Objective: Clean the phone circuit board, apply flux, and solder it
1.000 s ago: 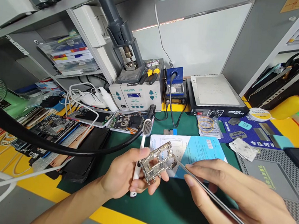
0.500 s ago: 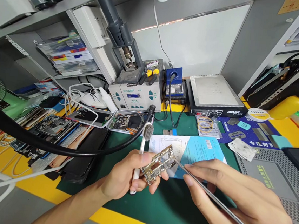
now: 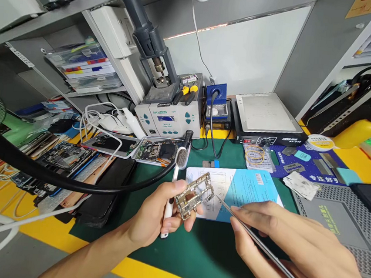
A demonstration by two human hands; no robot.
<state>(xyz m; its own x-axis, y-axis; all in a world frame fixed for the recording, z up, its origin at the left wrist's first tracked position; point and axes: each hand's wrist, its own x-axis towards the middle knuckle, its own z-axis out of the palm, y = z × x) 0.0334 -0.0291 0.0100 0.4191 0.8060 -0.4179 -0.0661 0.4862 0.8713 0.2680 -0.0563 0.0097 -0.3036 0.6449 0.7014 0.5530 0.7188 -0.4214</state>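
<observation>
Board [image 3: 195,196] has shifted slightly L since the prev. frame; metal tool [image 3: 261,240] tip, prev. at board's R edge, now sits just off it. L hand [image 3: 150,216]: thumb and fingers grip board, held above green mat [image 3: 201,252]; same hand clasps brush [image 3: 181,159], bristle end up, handle partly hidden behind thumb. Fingers behind board mostly obscured. R hand [image 3: 296,246]: thumb and forefinger pinch tool; other fingers partly hidden, rear end cut off at frame bottom. Single vs. dbl. tip: cannot tell. Board markings: too small to read.
</observation>
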